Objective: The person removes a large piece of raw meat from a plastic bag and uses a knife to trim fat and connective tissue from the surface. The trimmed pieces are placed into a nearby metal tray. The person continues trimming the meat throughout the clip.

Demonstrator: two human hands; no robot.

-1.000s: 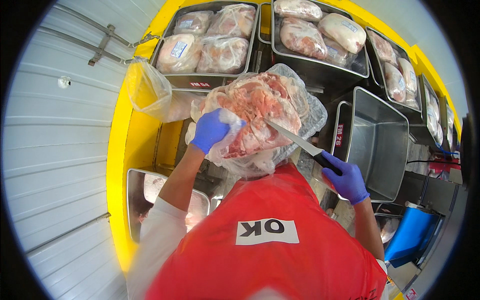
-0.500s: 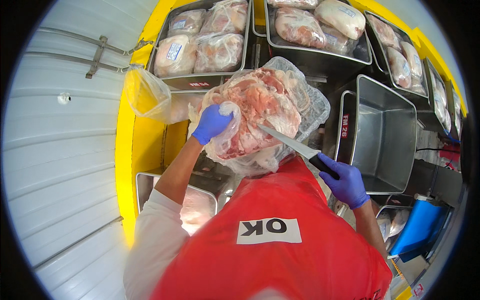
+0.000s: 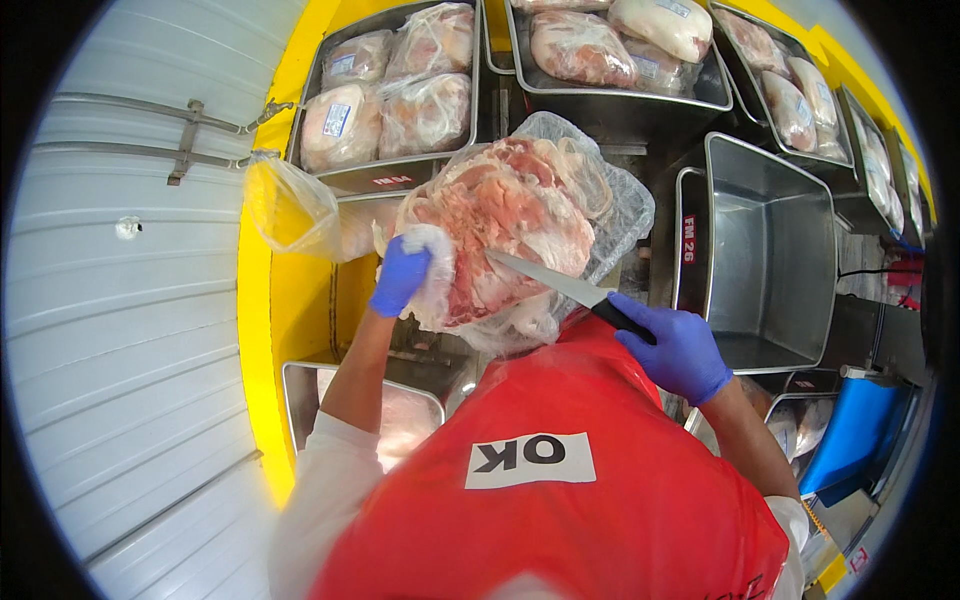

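Observation:
A large slab of raw meat (image 3: 520, 215) lies in front of me on a clear plastic wrap (image 3: 627, 215) that spreads out around its edges. My left hand (image 3: 402, 275), in a blue glove, is closed on a whitish flap at the meat's left edge; whether it is fat or bunched plastic I cannot tell. In my right hand (image 3: 680, 350), also gloved in blue, is a knife (image 3: 560, 284) with a black handle. Its blade points left across the meat, and the tip rests on or just over the surface near the middle.
Metal tubs with wrapped meat pieces (image 3: 430, 110) line the far side along a yellow frame (image 3: 255, 300). An open metal tub (image 3: 770, 260) stands at the right. A clear plastic bag (image 3: 290, 205) hangs at the left, and another tub (image 3: 365, 405) sits low beside my left arm.
My left hand has shifted slightly left and down with the whitish flap. The knife and my right hand have moved a little left, so the tip is nearer the meat's middle.

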